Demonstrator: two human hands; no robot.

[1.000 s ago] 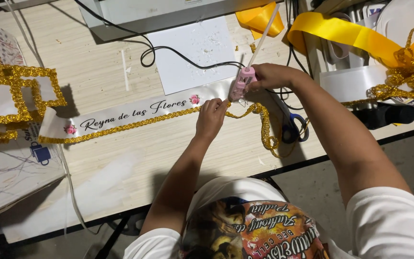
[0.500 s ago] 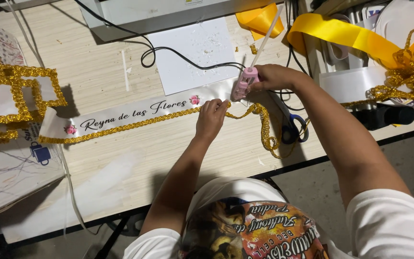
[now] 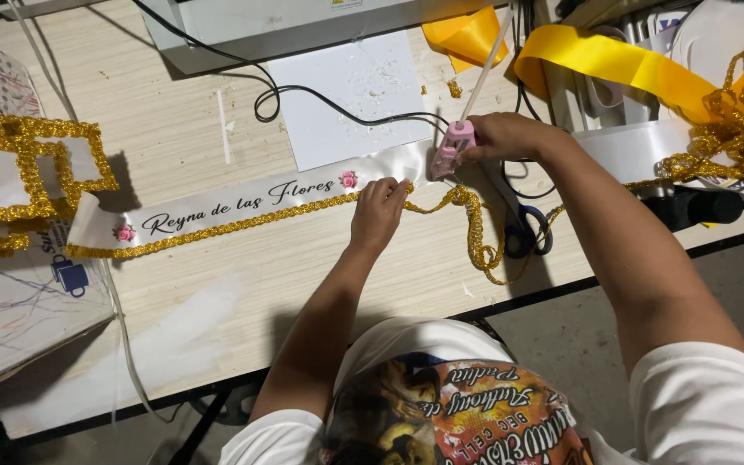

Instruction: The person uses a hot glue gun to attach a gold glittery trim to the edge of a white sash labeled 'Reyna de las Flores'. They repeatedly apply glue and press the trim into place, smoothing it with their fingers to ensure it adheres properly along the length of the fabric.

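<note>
Worktop [image 3: 217, 293]: pale wood | white sash [image 3: 243, 200] with gold trim [image 3: 217, 228] lying across | white sheet [image 3: 346, 86] behind | black cable [image 3: 303, 95] | blue-handled scissors [image 3: 523, 232] right | yellow ribbon [image 3: 604, 65] far right

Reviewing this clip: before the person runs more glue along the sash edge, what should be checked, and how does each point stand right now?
1. Glue gun held in the right hand, nozzle down at the white sash: ok.
2. Left hand pressing the gold trim onto the sash's lower edge: ok.
3. Left fingertips apart from the nozzle: ok, though close.
4. Loose gold trim ahead lies tangled near the scissors: not ok.
5. Glue stick stands out of the gun's back: ok.
6. Glue actually flowing at the tip: cannot tell.
</note>
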